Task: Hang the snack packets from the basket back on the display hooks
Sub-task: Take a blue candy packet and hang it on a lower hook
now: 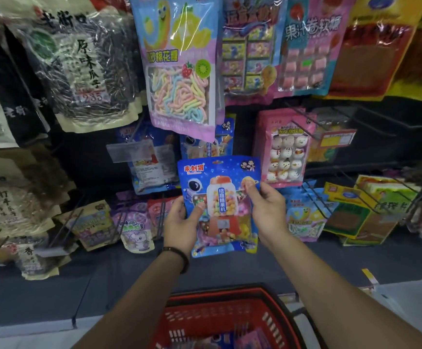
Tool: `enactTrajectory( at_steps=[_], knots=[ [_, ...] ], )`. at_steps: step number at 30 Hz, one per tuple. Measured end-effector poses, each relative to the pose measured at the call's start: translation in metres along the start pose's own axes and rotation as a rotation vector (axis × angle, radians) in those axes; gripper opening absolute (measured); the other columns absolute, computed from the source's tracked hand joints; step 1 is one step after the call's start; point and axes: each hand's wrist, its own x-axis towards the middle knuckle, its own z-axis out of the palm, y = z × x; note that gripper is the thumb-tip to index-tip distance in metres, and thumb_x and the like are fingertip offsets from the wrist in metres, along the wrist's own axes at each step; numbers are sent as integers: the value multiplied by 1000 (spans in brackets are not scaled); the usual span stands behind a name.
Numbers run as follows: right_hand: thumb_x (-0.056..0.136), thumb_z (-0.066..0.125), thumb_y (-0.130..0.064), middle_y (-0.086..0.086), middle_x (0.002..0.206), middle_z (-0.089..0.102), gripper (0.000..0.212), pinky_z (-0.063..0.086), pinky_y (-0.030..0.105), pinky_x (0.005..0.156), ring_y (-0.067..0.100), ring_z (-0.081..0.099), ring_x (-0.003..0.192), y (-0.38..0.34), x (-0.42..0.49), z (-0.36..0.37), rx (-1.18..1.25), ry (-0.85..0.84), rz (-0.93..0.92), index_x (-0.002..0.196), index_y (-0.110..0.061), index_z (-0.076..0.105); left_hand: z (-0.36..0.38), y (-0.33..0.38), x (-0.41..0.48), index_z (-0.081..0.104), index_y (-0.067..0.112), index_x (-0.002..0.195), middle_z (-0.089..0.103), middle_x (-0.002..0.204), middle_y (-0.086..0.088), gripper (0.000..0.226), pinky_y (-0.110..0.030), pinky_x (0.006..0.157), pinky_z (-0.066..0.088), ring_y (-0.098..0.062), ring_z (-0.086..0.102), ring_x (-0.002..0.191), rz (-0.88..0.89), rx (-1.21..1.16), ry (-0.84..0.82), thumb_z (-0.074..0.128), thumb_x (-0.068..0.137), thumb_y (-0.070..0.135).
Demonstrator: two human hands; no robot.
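Observation:
I hold a blue candy packet (218, 177) printed with a gumball machine upright in front of the display. My left hand (181, 224) grips its left edge with the thumb on the front. My right hand (267, 210) pinches its right edge. Its hang hole at the top sits just below a matching blue packet (206, 144) hanging on a hook behind. The red basket (267, 316) stands below my forearms, with a pink packet (251, 340) and others inside.
Packets hang on hooks all around: a pastel marshmallow bag (182, 71) above, a pink snowman bag (284, 147) to the right, sunflower seed bags (84, 64) at left. Bare black hooks (381, 122) jut out at the right. A dark shelf ledge (104, 285) runs below.

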Motion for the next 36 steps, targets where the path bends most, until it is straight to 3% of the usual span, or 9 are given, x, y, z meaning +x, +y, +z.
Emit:
enactTrajectory(
  at_steps=[3,6,9,12,24,27,30,33,36],
  knots=[
    [102,70,-34,7,82,70,32,54,35,75,13,64,77,-3,21,4,12,6,-19,91,-5,72,6,3,19,66,20,117,77,121,5,19,-53,103,56,-17,72,116,12,-19,7,67,100,11],
    [103,70,-30,-7,69,71,26,55,17,63,0,65,61,-2,35,8,8,14,-34,85,-12,76,9,4,30,66,20,116,78,118,5,18,-51,100,58,-16,73,113,36,-32,22,67,100,11],
    [103,69,-31,-13,63,67,30,50,11,56,-5,60,57,-2,43,13,-27,-8,-63,74,-29,76,9,4,38,66,19,116,78,118,5,17,-46,97,60,-14,74,112,55,-38,32,67,100,14],
    [103,69,-31,-14,59,66,30,48,9,55,-6,60,54,-3,50,15,-45,-52,-87,74,-29,75,5,6,45,66,20,118,77,119,7,17,-39,96,62,-11,73,112,69,-29,11,66,101,16],
    [103,66,-45,-20,55,60,32,47,19,64,-6,55,53,3,75,24,-201,11,-79,75,-32,76,4,0,84,67,21,121,75,125,3,24,-47,107,54,-16,69,122,35,-11,10,71,98,22],
    [103,59,-56,-14,59,63,44,45,29,65,-2,55,56,0,93,32,-358,27,-78,86,-18,74,10,2,102,65,37,109,72,114,23,18,-35,109,51,0,65,119,14,45,17,72,97,26],
    [103,52,-62,-8,79,54,48,39,33,78,18,50,80,2,109,38,-493,-6,-43,90,-16,54,15,-1,118,62,31,106,70,96,39,14,-18,95,52,22,61,101,45,84,69,70,99,22],
    [106,50,-57,0,93,56,42,41,35,76,22,53,87,2,117,43,-568,-22,-60,97,-16,57,20,-4,128,62,16,120,71,127,12,23,-30,106,51,-3,60,127,65,85,121,69,99,22],
    [107,54,-48,-3,86,60,39,43,32,65,22,59,81,5,116,41,-588,-8,-78,109,-11,65,17,-9,130,62,24,115,68,116,16,21,-24,97,50,1,62,113,35,149,129,71,98,33]
  ],
)
